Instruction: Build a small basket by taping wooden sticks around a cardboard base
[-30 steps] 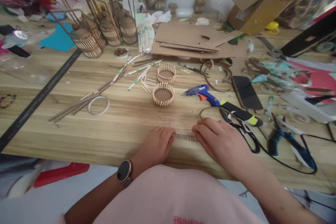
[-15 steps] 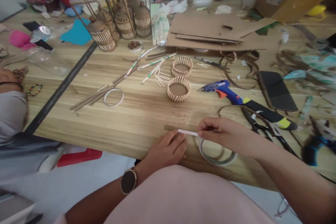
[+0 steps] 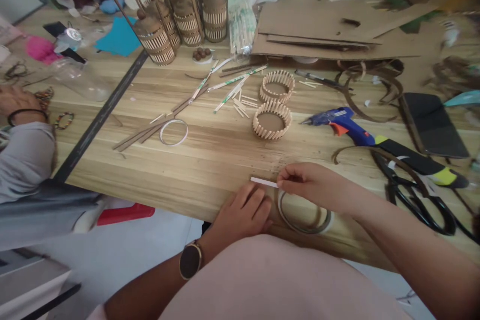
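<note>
A narrow white strip (image 3: 264, 182) is pinched at its right end by my right hand (image 3: 311, 185), whose thumb and forefinger are pressed together. Just below the strip, my left hand (image 3: 247, 210) rests on the tabletop with its fingers laid out and slightly bent. Whether anything lies under those fingers is hidden. A ring that looks like a roll of tape (image 3: 283, 215) lies on the table beneath my right hand and wrist. Farther up stand two small round baskets of upright sticks, a nearer one (image 3: 272, 121) and a farther one (image 3: 277, 87).
To the right lie a blue glue gun (image 3: 343, 122), black scissors (image 3: 416, 205), a yellow-black cutter (image 3: 416, 160) and a phone (image 3: 435, 125). A white ring (image 3: 161, 132), brown strips and sticks lie left. Birdcage-like models (image 3: 155, 42) and cardboard (image 3: 300, 25) stand behind. Another person's hand (image 3: 18, 105) rests far left.
The view has shifted, moving the table's things mostly rightward. The brown strip seen left of the white strip no longer shows. My right hand still pinches the white strip, and its left end is now uncovered.
</note>
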Action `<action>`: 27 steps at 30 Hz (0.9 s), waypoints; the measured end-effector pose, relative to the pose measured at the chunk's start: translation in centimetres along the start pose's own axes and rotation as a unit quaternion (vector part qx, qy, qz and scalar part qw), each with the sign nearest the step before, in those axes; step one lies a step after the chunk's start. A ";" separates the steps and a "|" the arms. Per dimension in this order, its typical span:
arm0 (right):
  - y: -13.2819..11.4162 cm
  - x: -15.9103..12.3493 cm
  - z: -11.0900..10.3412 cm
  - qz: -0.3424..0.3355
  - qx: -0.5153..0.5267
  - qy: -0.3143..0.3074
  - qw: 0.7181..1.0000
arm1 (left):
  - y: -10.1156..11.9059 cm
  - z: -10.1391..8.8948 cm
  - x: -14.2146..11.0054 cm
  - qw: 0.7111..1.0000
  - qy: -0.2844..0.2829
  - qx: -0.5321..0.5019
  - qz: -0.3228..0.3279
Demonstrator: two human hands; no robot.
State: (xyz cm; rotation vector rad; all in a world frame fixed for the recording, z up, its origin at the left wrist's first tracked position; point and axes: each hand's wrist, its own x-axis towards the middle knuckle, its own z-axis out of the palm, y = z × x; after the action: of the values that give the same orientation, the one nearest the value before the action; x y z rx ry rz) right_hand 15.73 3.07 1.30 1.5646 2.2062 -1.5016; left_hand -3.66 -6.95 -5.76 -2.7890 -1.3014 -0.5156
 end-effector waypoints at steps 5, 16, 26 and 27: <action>-0.2 0.4 -0.1 -0.005 -0.056 -0.015 0.998 | -0.1 0.0 0.0 1.000 -0.002 0.001 0.009; -0.3 1.2 -0.5 -0.004 -0.049 -0.032 0.998 | -0.1 -0.1 0.0 1.000 0.020 0.010 0.009; -0.7 1.2 -0.4 0.001 -0.082 -0.033 0.996 | 0.1 -0.5 0.0 0.998 0.047 0.030 -0.005; -0.7 1.2 -0.5 0.002 -0.082 -0.032 0.996 | 0.2 -0.4 -0.1 0.999 0.040 0.026 -0.008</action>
State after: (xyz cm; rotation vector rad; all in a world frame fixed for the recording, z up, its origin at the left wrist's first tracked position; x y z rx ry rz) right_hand 14.82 4.22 1.41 1.4506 2.2251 -1.3120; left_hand -3.71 -7.19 -5.35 -2.6889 -1.3029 -0.5775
